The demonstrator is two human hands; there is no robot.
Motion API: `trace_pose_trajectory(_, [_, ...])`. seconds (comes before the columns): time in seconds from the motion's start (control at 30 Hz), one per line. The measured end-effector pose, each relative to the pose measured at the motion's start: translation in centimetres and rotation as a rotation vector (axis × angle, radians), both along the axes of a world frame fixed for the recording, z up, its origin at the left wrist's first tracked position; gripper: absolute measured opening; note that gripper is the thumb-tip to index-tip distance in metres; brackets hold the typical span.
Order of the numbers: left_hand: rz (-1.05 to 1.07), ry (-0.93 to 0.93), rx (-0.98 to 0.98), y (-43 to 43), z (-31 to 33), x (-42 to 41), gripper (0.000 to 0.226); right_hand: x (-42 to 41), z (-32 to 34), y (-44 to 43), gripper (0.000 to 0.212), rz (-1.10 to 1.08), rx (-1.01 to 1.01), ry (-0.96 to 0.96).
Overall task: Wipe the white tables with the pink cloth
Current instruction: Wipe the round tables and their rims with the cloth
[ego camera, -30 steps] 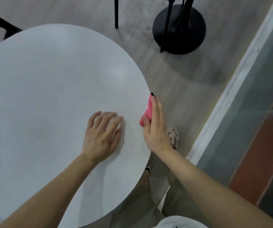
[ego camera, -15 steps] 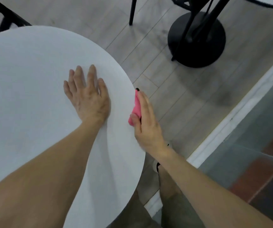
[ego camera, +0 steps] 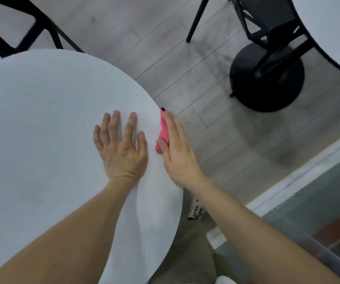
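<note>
White round surface [ego camera: 42, 119], rim work: right hand [ego camera: 177, 152] pinches pink cloth [ego camera: 163, 132] against the edge, thumb atop; left hand [ego camera: 122, 148] spread flat, likely bracing.

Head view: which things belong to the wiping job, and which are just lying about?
Job: pink cloth, right hand holding it at the rim, left hand flat on the near white table, second white table.
Around: black chair, table base, shoe.

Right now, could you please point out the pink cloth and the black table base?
pink cloth [ego camera: 162, 134]: head view, exposed folded middle.
black table base [ego camera: 271, 99]: head view, bare front part.
</note>
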State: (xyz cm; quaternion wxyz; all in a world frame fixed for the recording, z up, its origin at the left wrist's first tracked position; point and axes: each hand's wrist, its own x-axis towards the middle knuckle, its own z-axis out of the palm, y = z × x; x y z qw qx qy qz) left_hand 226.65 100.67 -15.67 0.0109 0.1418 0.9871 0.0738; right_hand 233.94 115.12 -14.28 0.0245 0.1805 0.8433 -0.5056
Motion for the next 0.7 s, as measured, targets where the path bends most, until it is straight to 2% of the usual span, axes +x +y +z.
trace_pose_trajectory(0.07, [-0.006,-0.001,-0.013,0.1,0.0,-0.1,0.056,3.3,0.5,0.1,0.068,0.029,-0.038,-0.023])
trace_pose_trajectory(0.13, [-0.017,-0.007,-0.031,0.2,-0.1,-0.2,0.057,1.8,0.4,1.1,0.068,0.056,-0.035,-0.026])
trace_pose_trajectory(0.33, [-0.035,0.0,-0.065,-0.2,-0.3,0.0,0.057,-18.2,0.4,2.1,0.058,0.306,0.036,0.034])
trace_pose_trajectory(0.4, [-0.04,0.01,-0.048,-0.2,-0.5,-0.1,0.058,-20.8,0.5,1.5,0.058,0.37,0.05,0.032])
trace_pose_trajectory(0.47, [-0.061,0.054,-0.016,-0.3,-0.7,-0.4,0.056,-19.1,0.4,1.9,0.062,0.393,0.034,0.026])
trace_pose_trajectory(0.63, [-0.061,0.043,-0.023,-0.3,-0.4,-0.2,0.056,-7.3,1.2,5.9,0.076,0.485,-0.092,-0.08])
trace_pose_trajectory(0.7, [-0.057,0.031,-0.025,-0.2,-0.2,-0.3,0.055,-8.4,1.3,5.9,0.077,0.483,-0.116,-0.087])
